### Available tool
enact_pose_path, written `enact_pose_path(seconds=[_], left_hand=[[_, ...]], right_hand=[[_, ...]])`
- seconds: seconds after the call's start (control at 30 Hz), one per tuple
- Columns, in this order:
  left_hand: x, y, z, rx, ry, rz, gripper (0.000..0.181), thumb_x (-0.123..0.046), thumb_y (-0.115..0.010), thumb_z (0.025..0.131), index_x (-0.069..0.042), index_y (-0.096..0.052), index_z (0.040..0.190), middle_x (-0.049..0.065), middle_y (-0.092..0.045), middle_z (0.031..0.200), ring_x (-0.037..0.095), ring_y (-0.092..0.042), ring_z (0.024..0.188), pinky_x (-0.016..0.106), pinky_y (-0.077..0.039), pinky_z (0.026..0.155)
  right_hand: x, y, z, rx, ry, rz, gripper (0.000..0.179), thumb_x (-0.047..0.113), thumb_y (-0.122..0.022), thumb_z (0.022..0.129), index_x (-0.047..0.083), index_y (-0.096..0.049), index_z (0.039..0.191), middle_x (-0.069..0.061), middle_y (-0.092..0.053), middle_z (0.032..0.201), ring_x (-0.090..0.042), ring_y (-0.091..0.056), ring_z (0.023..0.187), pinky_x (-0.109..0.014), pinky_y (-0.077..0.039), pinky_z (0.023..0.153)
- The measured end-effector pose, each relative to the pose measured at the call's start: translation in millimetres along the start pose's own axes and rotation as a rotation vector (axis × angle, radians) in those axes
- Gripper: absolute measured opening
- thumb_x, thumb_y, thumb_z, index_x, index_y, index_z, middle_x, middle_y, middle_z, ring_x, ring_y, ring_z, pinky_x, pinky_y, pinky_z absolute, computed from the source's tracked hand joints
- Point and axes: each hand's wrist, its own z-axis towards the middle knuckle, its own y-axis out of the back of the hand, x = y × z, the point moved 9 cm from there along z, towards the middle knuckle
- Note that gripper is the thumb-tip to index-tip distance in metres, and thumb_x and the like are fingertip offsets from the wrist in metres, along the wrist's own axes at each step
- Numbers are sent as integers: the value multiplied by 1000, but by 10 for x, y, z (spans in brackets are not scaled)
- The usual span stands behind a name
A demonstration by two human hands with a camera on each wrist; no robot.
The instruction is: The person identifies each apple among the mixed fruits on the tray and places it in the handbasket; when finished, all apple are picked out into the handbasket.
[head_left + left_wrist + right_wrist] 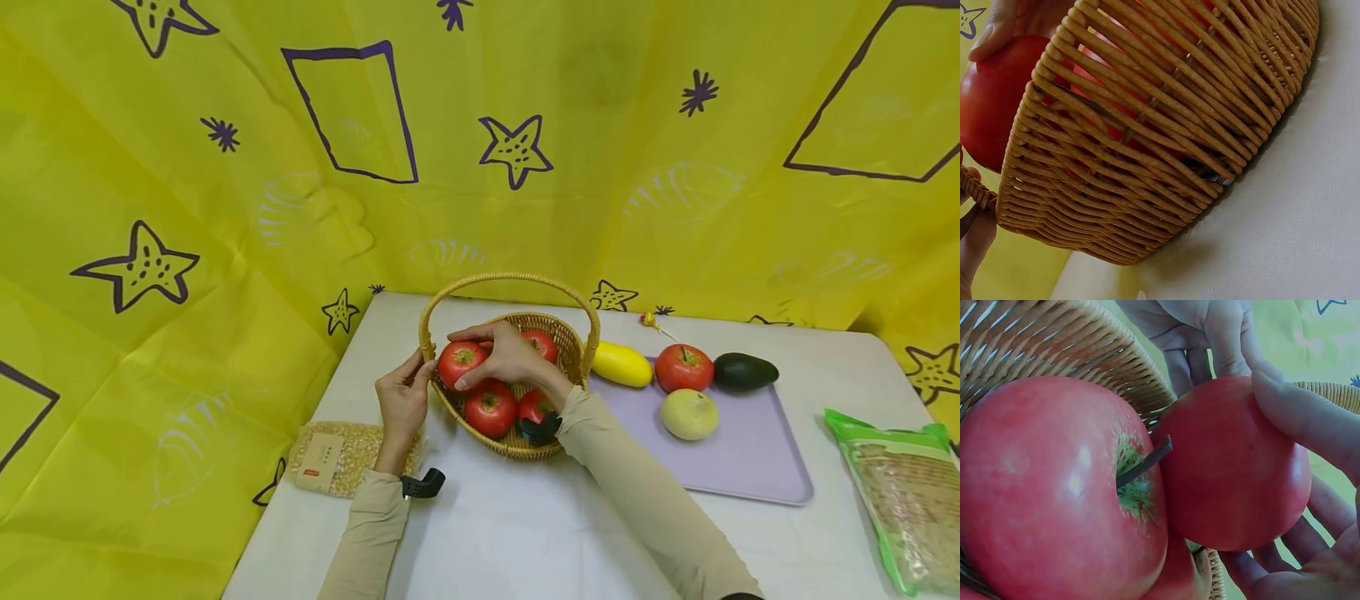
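Observation:
A wicker basket point(517, 452) with a tall arched handle point(510, 277) stands on the table with several red apples in it. My right hand point(517, 357) holds one red apple point(459, 363) at the basket's left side, thumb and fingers spread round it. In the right wrist view that apple point(1235, 469) touches a larger-looking apple point(1054, 487) with a dark stem. My left hand point(402, 402) pinches the foot of the handle at the left rim; its fingers point(975, 240) show at the edge of the left wrist view.
Right of the basket, a lilac tray point(742, 458) bears a red apple point(684, 369), an avocado point(745, 372), a pale round fruit point(689, 414) and a yellow oblong item point(622, 365). A lollipop point(651, 321) lies behind. Bagged kernels point(360, 450) lie left, a green-edged package point(907, 500) right.

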Motion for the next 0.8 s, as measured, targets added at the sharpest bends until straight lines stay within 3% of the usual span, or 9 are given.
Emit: enact_pose_path(seconds=[0.43,0.8], left_hand=[[15,-8,7,20,5,14,30,4,-74,96,9,-74,125,27,-76,118,2,-73,102,15,-61,85],[8,-19,6,21,-2,-4,29,4,-73,97,11,-73,125,29,-75,117,-1,-72,104,15,-61,86]], right_hand=[[66,-24,13,35,68,-52,77,19,-99,72,14,-69,143,-5,-70,142,-27,-66,127,-40,-58,105],[157,-97,38,31,106,-217,78,22,-99,71,14,-69,143,-10,-71,139,-27,-66,122,-40,-56,105]])
